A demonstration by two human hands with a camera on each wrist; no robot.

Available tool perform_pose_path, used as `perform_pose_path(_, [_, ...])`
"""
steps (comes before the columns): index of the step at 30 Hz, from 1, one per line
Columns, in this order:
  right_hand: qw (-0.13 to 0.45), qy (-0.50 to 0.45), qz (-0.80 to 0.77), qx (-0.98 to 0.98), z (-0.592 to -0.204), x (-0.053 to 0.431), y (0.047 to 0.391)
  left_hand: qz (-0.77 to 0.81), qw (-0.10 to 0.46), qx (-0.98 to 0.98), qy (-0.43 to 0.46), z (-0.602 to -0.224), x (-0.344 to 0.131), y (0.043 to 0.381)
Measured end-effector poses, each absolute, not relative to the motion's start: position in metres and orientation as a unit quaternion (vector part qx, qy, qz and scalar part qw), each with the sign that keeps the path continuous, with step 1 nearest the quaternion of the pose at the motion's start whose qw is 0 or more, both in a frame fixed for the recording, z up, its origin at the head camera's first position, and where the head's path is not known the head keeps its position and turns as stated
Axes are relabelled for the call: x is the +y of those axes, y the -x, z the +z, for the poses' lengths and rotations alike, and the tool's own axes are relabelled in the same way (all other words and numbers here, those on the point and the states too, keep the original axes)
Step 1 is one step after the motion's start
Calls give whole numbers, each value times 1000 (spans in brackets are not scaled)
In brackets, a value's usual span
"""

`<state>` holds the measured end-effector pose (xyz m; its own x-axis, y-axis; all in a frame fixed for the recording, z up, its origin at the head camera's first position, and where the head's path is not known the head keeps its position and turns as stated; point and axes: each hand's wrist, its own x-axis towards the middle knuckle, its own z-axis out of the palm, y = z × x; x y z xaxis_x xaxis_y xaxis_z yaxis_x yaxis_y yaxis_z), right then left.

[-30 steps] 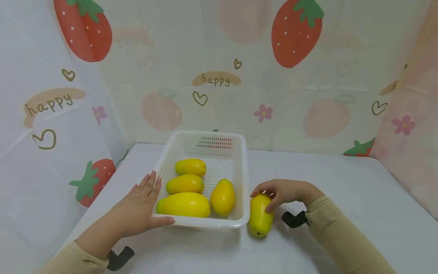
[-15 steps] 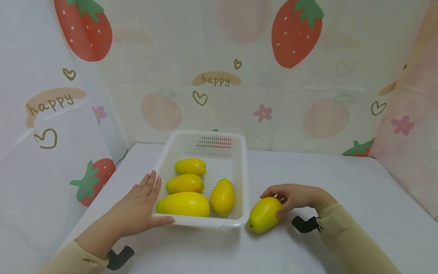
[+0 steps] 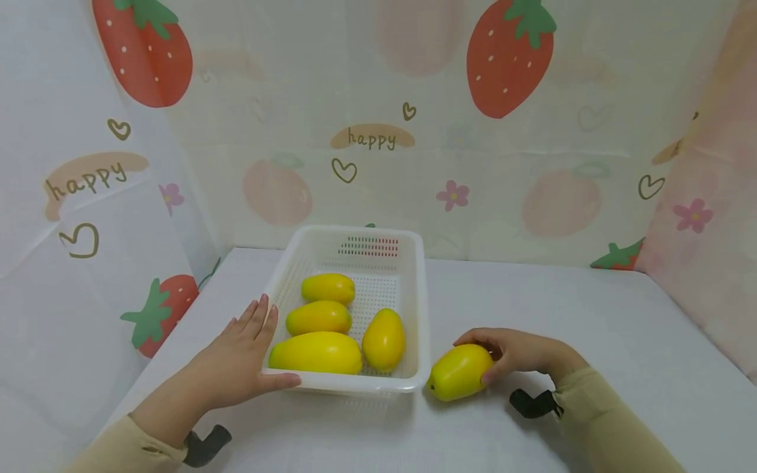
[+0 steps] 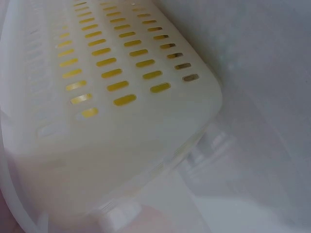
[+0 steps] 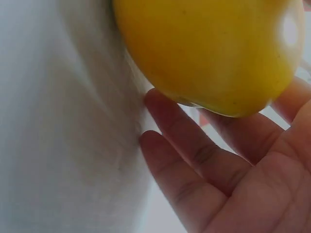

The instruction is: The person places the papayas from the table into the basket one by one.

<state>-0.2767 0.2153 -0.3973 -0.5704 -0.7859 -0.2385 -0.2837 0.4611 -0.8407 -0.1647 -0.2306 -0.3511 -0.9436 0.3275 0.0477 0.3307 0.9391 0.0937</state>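
Observation:
A white plastic basket (image 3: 421, 315) with slotted walls holds several smooth yellow mangoes (image 3: 326, 353). My left hand (image 3: 227, 364) lies flat along its near left corner, fingers straight on the left rim and thumb over the front rim. Outside the basket, at its near right corner, another yellow mango (image 3: 461, 372) lies slantwise on the table, its dark-dotted end toward the basket. My right hand (image 3: 517, 355) grips its far right end between thumb and fingers. In the right wrist view this mango (image 5: 209, 53) fills the top, with two fingers extended below it. The left wrist view shows the basket's slotted wall (image 4: 112, 126).
A white cloth covers the table (image 3: 568, 309), and fabric walls printed with strawberries (image 3: 510, 59) enclose it at the back and both sides. Black curved pieces (image 3: 535, 403) stick out by both sleeves.
The mango outside the basket has swung from pointing toward me to slanting left, its dotted end now by the basket corner. My right hand has shifted right and nearer. The left hand stays put.

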Motion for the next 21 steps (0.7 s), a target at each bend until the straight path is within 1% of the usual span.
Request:
perform_pose_path(8, [304,333,-407,795,-406,219,275,-46,15,-985,166,-352,-231,166])
perform_pose_path(15, [297,349,-427,779,-409,221,275,-47,17,-985,167,-351,-230,165])
perform_pose_path(21, [268,337,-420,799,-408,221,273,-45,15,-985,164,-352,-231,166])
